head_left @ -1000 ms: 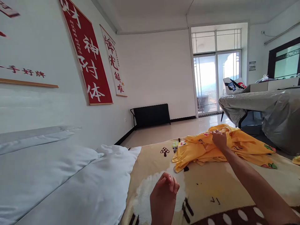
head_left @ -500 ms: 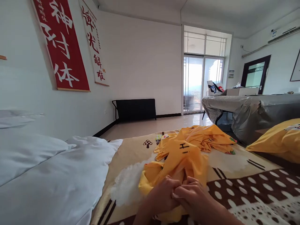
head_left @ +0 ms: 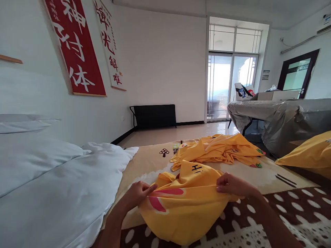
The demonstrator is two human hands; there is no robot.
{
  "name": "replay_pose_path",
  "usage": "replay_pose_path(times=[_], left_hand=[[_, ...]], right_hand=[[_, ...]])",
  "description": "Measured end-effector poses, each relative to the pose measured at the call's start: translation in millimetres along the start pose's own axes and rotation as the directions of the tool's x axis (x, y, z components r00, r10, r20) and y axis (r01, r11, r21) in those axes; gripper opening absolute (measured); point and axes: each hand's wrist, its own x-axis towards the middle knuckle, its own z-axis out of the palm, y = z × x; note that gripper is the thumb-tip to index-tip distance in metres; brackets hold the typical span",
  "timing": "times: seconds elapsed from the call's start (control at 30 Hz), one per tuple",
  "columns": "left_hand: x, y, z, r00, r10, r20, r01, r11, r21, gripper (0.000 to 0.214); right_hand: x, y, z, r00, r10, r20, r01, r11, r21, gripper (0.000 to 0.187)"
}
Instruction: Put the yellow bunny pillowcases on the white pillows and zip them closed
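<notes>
Head view shows us with both hands on a yellow cloth (head_left: 181,222), which hangs between them low in front of us, over the blanket (head_left: 152,159). Our left hand (head_left: 136,193) pinches it beside the pink print, thumb on top; our right hand (head_left: 231,186) grasps it at the other side, fingers curled over the fabric.

Half a second ago our hands were together, bunched on the cloth; now they are well apart. The stretch between them is drawn fairly taut, with a rounded fold sagging below, so we judge that the cloth is better spread and easier to control at two points. The part marked "Hi" stands crumpled just beyond our grip, its shape not yet sorted out.

Farther off, a yellow heap (head_left: 216,153) lies untouched on the blanket; we cannot tell whether it joins the cloth. White bedding (head_left: 77,172) lies to our left, apart from both hands.
</notes>
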Motion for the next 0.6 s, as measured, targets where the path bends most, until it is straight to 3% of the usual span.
replay_pose_path(times=[0.07,0.1,0.17,0.2,0.23,0.3,0.37,0.43,0.5,0.6], left_hand=[[-13.7,17.8,-10.2,0.989,0.016,-0.15,-0.007,0.998,0.055,0.052],[-22.7,29.6,-14.8,0.98,0.029,-0.199,-0.015,0.997,0.073,0.049],[-40.9,54.5,-21.1,0.978,0.064,-0.201,-0.052,0.996,0.069,0.042],[-47.9,65.5,-21.8,0.986,0.091,-0.141,-0.085,0.995,0.047,0.039],[-52.0,74.3,-20.4,0.991,0.124,-0.058,-0.124,0.992,0.007,0.037],[-48.7,82.2,-10.3,0.972,0.215,0.091,-0.206,0.973,-0.105,0.038],[-30.6,75.3,9.2,0.962,0.253,0.104,-0.239,0.962,-0.131,0.041],[-4.3,56.1,34.4,0.987,0.162,-0.007,-0.162,0.987,0.005,0.045],[20.9,31.8,59.4,0.996,0.013,-0.093,0.003,0.986,0.168,0.051],[42.8,2.8,84.4,0.998,-0.064,-0.028,0.068,0.975,0.212,0.054]], right_hand=[[-2.7,2.3,-10.6,0.963,0.017,-0.27,-0.03,0.998,-0.046,0.044],[-5.2,1.6,-15.9,0.892,0.013,-0.452,-0.05,0.996,-0.07,0.047],[-12.1,-0.9,-26.2,0.666,-0.001,-0.746,-0.09,0.993,-0.082,0.048],[-15.6,-1.1,-31.1,0.59,-0.005,-0.808,-0.1,0.992,-0.079,0.048],[-18.4,0.4,-35.6,0.572,-0.007,-0.82,-0.102,0.992,-0.079,0.048],[-20.2,10.4,-42.8,0.665,0.008,-0.747,-0.106,0.991,-0.083,0.047],[-16.2,30.3,-46.2,0.751,0.056,-0.658,-0.153,0.984,-0.09,0.047],[-8.3,56.6,-44.4,0.745,0.143,-0.651,-0.265,0.96,-0.093,0.043],[0.2,82.5,-37.0,0.746,0.248,-0.618,-0.366,0.928,-0.07,0.04],[10.2,108.9,-18.4,0.833,0.337,-0.439,-0.38,0.925,-0.012,0.042]])
